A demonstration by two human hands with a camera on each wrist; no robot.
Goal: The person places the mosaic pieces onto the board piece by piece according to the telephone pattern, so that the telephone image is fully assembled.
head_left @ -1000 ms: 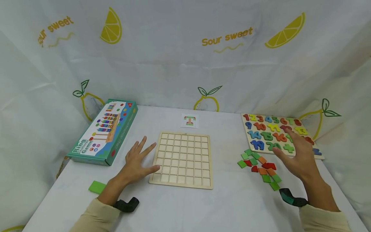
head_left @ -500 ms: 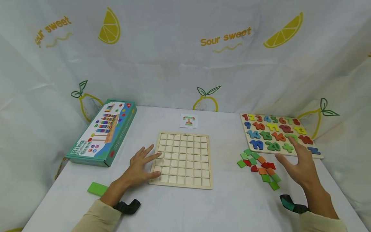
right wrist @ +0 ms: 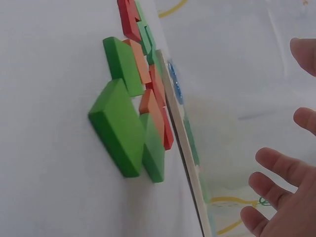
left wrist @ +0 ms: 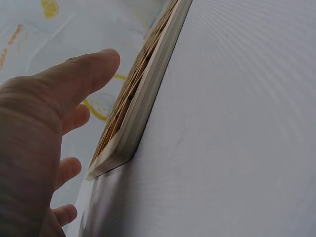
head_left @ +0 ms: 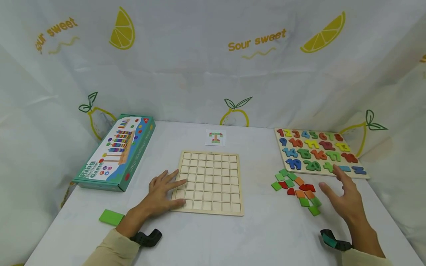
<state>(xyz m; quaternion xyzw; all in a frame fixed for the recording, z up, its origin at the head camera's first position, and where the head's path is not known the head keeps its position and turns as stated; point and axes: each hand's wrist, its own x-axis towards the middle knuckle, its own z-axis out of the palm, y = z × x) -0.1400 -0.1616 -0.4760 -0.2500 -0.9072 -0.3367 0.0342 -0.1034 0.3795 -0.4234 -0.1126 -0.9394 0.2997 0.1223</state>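
Note:
A square wooden grid board (head_left: pixel 209 187) lies flat in the middle of the table. At its left edge my left hand (head_left: pixel 156 197) has spread fingers, with fingertips and thumb over the border; contact is hard to tell. In the left wrist view, the thumb stands above the side of the board (left wrist: pixel 140 106). To the right lies a loose cluster of green, orange and red tiles, among them a green tile (head_left: pixel 304 202). My right hand (head_left: pixel 347 201) hovers to the right of them, fingers apart, holding nothing. The right wrist view shows a thick green tile (right wrist: pixel 118 131) nearest.
A small pattern card (head_left: pixel 215 137) lies behind the board. A number puzzle (head_left: pixel 339 174) stands at the back right. A boxed ring game (head_left: pixel 114 147) sits at the left, and a green rectangular piece (head_left: pixel 111 217) lies beside my left wrist.
My left hand has come down and slightly right onto the board's left edge. My right hand has drawn back towards me, away from over the number puzzle. The tiles lie as before.

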